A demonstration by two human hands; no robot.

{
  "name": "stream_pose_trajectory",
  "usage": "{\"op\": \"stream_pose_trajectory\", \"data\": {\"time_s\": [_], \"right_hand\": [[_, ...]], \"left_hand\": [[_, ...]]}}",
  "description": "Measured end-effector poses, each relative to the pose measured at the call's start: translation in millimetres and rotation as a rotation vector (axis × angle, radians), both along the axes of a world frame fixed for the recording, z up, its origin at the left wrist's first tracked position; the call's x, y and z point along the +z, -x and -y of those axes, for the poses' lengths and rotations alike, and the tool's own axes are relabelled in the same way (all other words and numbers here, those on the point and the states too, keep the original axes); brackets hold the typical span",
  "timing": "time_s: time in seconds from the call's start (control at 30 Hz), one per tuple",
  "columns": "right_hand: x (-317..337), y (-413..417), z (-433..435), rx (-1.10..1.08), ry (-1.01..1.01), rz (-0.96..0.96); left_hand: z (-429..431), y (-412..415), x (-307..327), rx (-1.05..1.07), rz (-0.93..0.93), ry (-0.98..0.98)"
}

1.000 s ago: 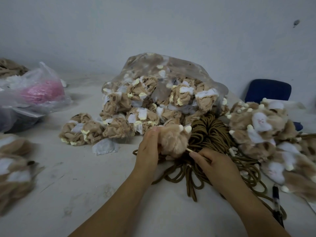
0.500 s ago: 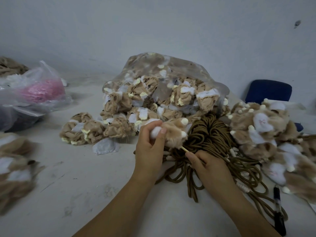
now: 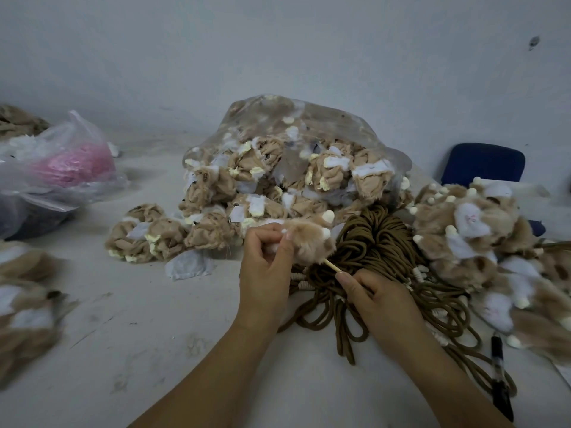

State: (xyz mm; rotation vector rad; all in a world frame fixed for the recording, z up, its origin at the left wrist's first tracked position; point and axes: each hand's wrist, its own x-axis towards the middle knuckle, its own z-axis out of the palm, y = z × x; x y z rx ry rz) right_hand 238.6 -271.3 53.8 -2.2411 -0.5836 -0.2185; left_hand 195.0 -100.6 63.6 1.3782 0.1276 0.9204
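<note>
All we see of ourselves is two forearms and the grips at their ends. Our left forearm [image 3: 216,375] fills the picture at about seven o'clock and our right forearm [image 3: 448,375] at about five o'clock. Both are bare from the wrist down to the lower edge. The left grip [image 3: 265,273] shows near the centre, and the right grip [image 3: 380,301] lies just toward four o'clock from it. Both have slender, bare fingers. The nails that show, on the left thumb and the right forefinger, are short and rounded with a plain, natural sheen. Our wrists are narrow, and the forearms look smooth in the dim light.
</note>
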Motion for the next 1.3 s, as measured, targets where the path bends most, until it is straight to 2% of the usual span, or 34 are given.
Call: {"op": "stream_pose_trajectory", "data": {"time_s": [0.07,0.2,0.27,0.37,0.47,0.53,0.7,0.83,0.97,1.3], "right_hand": [[1,1,-1,0.008,-0.019,-0.003],[3,10,-9,0.062,-0.108,-0.023],[4,12,-12,0.077,-0.157,-0.033],[5,11,-9,0.091,-0.146,-0.029],[5,8,-7,0.076,-0.093,-0.001],[3,6,-7,0.07,-0.076,0.016],[-1,1,-2,0.013,-0.031,0.051],[-4,-4,-1,-0.011,0.028,0.055],[-6,-4,-1,-0.011,0.023,0.022],[5,-1,0,0.006,-0.008,-0.016]], "left_hand": [[1,1,-1,-0.009,0.007,-0.024],[13,1,-5,0.053,-0.017,-0.247],[13,0,-5,0.064,0.003,-0.266],[7,1,-4,-0.032,0.001,-0.126],[2,-3,-3,-0.202,-0.023,0.221],[1,-4,-1,-0.29,-0.008,0.347],[-4,-5,-3,-0.481,-0.023,0.29],[-4,-5,-1,-0.327,-0.068,0.297],[-9,-4,0,-0.215,-0.025,0.271],[-6,-3,1,-0.229,-0.005,0.237]]}}
